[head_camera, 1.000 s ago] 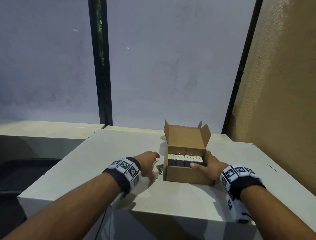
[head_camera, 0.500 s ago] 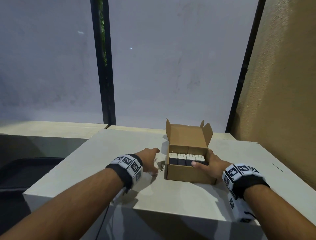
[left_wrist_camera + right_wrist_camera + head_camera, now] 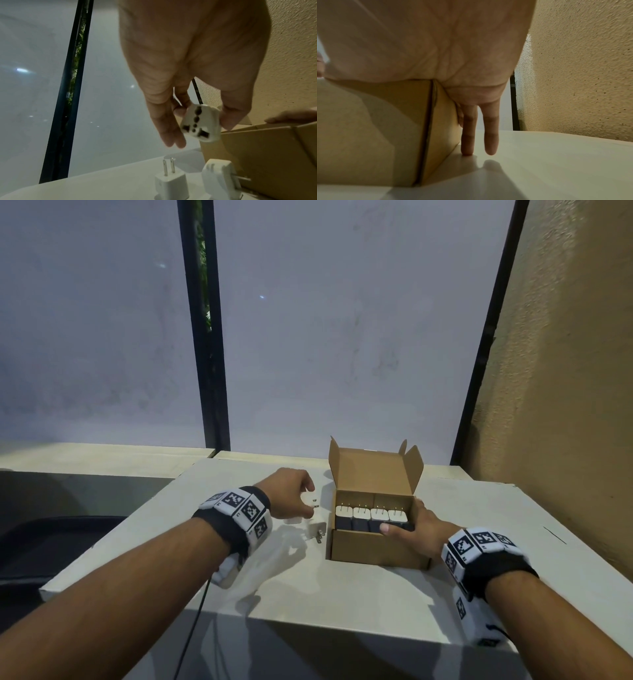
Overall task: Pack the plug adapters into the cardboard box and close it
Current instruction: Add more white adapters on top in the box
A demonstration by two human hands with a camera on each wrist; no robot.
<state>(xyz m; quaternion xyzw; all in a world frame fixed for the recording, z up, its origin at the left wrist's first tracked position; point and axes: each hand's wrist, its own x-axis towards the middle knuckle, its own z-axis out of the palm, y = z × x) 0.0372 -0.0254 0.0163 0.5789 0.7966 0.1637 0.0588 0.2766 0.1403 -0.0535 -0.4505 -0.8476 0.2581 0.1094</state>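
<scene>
Left hand lifts an adapter beside the open cardboard box

The left hand (image 3: 193, 65) pinches a white plug adapter (image 3: 201, 123) between thumb and fingers, above two more adapters (image 3: 171, 181) on the smooth pale surface (image 3: 342, 594), left of the cardboard box (image 3: 373, 547). The lid stands upright; a row of four adapters (image 3: 371, 513) fills the front, leaving room behind. The right hand (image 3: 416, 530) grips the box's right corner, thumb over the rim, fingers straight down the wall.
</scene>
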